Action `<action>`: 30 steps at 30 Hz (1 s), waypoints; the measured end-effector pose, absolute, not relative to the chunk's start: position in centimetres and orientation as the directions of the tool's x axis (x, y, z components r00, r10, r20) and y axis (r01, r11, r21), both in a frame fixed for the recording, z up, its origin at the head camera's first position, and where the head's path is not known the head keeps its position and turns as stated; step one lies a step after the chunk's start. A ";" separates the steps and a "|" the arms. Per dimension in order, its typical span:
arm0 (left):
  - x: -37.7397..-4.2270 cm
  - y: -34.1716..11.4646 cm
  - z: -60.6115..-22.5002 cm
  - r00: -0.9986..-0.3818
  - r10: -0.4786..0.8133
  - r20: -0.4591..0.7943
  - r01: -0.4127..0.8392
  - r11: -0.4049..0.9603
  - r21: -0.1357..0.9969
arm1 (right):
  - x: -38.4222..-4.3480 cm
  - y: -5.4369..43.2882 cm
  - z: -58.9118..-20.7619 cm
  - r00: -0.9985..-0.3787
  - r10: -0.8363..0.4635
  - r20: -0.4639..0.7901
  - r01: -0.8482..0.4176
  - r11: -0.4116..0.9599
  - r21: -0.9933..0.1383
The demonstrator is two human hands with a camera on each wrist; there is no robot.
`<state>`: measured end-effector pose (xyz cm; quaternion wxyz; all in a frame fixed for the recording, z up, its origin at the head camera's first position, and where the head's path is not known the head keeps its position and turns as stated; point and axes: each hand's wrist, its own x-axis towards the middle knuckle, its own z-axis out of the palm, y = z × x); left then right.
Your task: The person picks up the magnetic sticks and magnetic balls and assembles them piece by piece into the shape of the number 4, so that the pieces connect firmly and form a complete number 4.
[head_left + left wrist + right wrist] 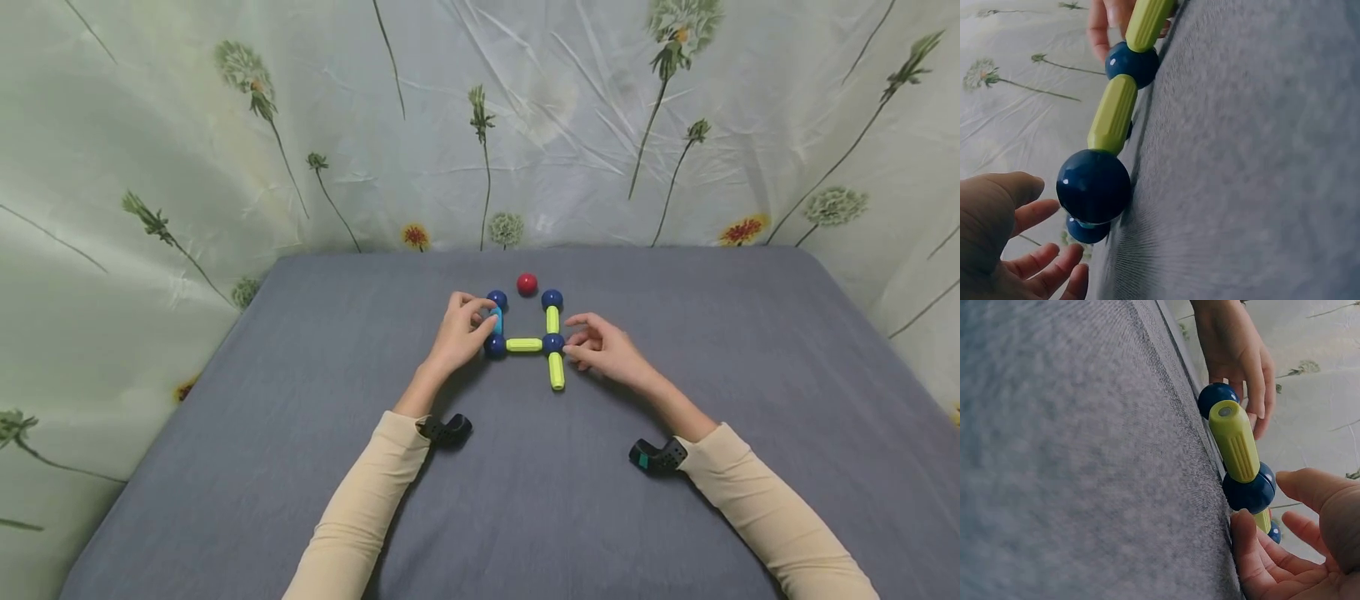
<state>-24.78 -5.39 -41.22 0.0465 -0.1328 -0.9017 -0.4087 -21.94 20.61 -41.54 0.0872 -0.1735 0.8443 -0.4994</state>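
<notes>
A connected figure of sticks and balls lies on the grey surface. My left hand (454, 333) is at its left side, thumb and forefinger beside a light-blue stick (497, 320) linking two dark blue balls, the far one (497, 299) and the near one (495, 346). In the left wrist view those fingers are loosely bent and apart from the near ball. A yellow-green stick (524, 344) runs across to another blue ball (553, 343). Close against this ball are the relaxed fingers of my right hand (611, 352). Whether they touch it, I cannot tell.
From the right-hand ball, one yellow-green stick (552, 320) extends back to a blue ball (552, 298); another stick (557, 372) points forward with a free end. A loose red ball (527, 284) lies behind. Patterned curtain (555, 125) borders the grey surface (480, 517).
</notes>
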 end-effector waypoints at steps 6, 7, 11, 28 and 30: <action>-26.1 -4.8 -40.6 -0.943 0.243 0.226 0.331 0.669 0.665 | -22.2 20.6 -41.5 -0.910 -0.414 0.005 -0.224 0.482 -0.847; -26.4 -4.7 -40.5 -0.940 0.254 0.230 0.342 0.677 0.651 | -22.3 20.6 -41.5 -0.908 -0.418 -0.002 -0.223 0.488 -0.844; -27.5 -4.2 -39.8 -0.927 0.294 0.234 0.376 0.713 0.592 | -22.4 20.4 -41.2 -0.901 -0.432 -0.027 -0.215 0.501 -0.839; -30.8 -2.2 -38.3 -0.906 0.419 0.067 0.412 0.834 0.367 | -22.6 19.9 -41.4 -0.898 -0.440 -0.011 -0.240 0.509 -0.827; -31.0 -2.0 -38.1 -0.904 0.426 0.047 0.414 0.840 0.350 | -22.6 19.8 -41.3 -0.899 -0.438 -0.014 -0.240 0.519 -0.820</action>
